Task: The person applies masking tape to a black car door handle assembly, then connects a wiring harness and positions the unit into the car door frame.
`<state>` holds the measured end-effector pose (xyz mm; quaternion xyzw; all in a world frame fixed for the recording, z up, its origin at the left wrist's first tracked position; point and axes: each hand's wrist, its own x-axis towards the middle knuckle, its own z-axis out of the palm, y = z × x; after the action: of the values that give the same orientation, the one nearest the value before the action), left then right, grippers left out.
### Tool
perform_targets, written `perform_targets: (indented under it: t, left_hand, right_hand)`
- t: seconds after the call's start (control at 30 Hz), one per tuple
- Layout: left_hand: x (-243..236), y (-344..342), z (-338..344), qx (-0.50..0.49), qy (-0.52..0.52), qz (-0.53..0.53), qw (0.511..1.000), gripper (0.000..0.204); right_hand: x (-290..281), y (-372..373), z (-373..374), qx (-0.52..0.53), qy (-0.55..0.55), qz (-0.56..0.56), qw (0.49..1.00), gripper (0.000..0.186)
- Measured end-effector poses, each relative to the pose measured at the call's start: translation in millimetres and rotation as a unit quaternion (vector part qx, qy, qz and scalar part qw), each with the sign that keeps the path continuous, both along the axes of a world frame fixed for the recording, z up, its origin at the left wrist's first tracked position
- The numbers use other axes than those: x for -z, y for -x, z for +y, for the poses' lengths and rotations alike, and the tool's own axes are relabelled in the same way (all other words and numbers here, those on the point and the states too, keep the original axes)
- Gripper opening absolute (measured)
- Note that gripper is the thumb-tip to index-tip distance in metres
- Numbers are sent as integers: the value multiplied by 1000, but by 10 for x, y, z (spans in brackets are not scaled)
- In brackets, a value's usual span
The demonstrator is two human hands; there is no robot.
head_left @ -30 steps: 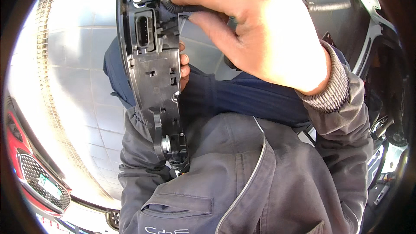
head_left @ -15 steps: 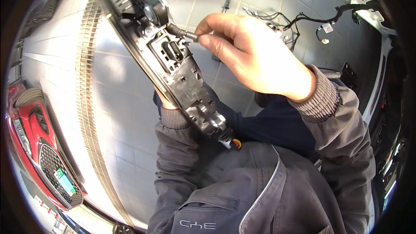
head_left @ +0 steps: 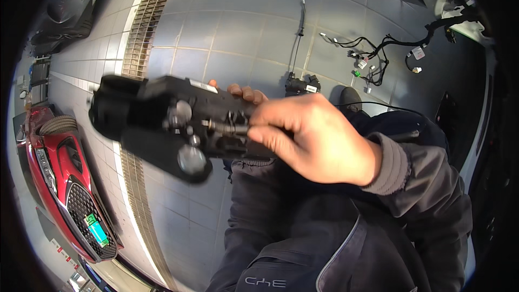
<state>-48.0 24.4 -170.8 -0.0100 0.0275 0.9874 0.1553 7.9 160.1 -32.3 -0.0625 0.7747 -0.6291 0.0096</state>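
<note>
Clearly, the thumb and forefinger of the right hand (head_left: 319,143) are pinching together on a thin, ribbed, dark cable sheath (head_left: 230,128), and its farther end is disappearing between them. The other fingers of this hand are hiding behind the forefinger, so I cannot tell how they are bending. Of the left hand (head_left: 247,93), only some fingertips are showing; they are curling at the upper edge of a long, black, plastic assembly (head_left: 162,130) and are holding it from behind, while the palm and the thumb are staying out of sight.

This assembly is hanging in the air in front of the body, above the floor of grey tiles (head_left: 232,48). Its near end is passing under the right hand, where its shape is becoming hard to make out, and its surface is looking somewhat blurred. Two round, silver metal pieces (head_left: 192,159) are shining on its face, a white strip label (head_left: 203,85) is lying along its upper edge, and its left end is bulging into a wide, dark, rounded form.

Farther away, a black wiring harness with small connectors (head_left: 389,65) is lying on the tiles, and the picture's rim is cutting off a red car (head_left: 65,167) at left.
</note>
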Motion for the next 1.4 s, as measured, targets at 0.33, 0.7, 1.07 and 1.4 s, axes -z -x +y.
perform_targets:
  t: [0.33, 0.7, 1.07, 1.4]
  left_hand:
    - [344, 526, -233, 58, 87, 378, 920, 49]
    - [227, 485, -394, 129, 235, 355, 896, 56]
    - [18, 366, -295, 175, 224, 119, 951, 35]
    - [99, 191, -234, 122, 91, 105, 983, 17]
  right_hand:
    - [68, -156, -82, -26, -59, 110, 992, 13]
    - [164, -329, -256, -65, -106, 163, 979, 16]
    - [149, -147, -123, -71, -105, 92, 988, 10]
    - [147, -254, -130, -88, -173, 144, 970, 15]
